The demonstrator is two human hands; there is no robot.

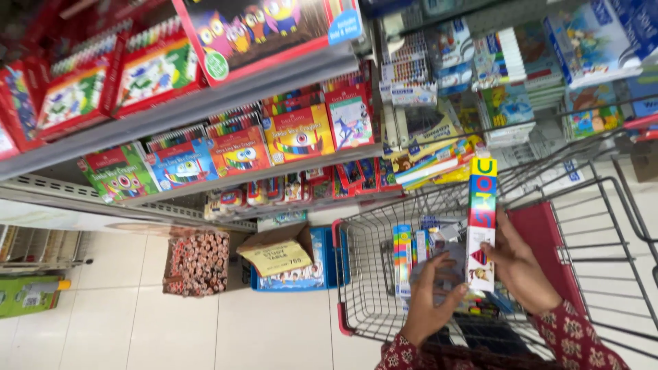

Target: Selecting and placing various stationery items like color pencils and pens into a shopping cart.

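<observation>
Two shelves (205, 103) packed with crayon and pencil boxes rise left of a wire shopping cart (363, 274). On the floor (123, 322) stand a box of pencils (199, 264) and a blue carton (301, 264). Over the cart, which holds several stationery packs, the right hand (521, 264) grips one tall colourful box (481, 219) upright; the left hand (432, 298) closes on a greyish pack (445, 259).

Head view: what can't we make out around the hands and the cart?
- Left hand: its hold on the grey packet is unclear; fingers cover it.
- Tall colourful box in right hand: back face turned away.
- Shopping cart: lower contents blurred, hidden by hands.
- Forearms: cut off by bottom edge.
</observation>
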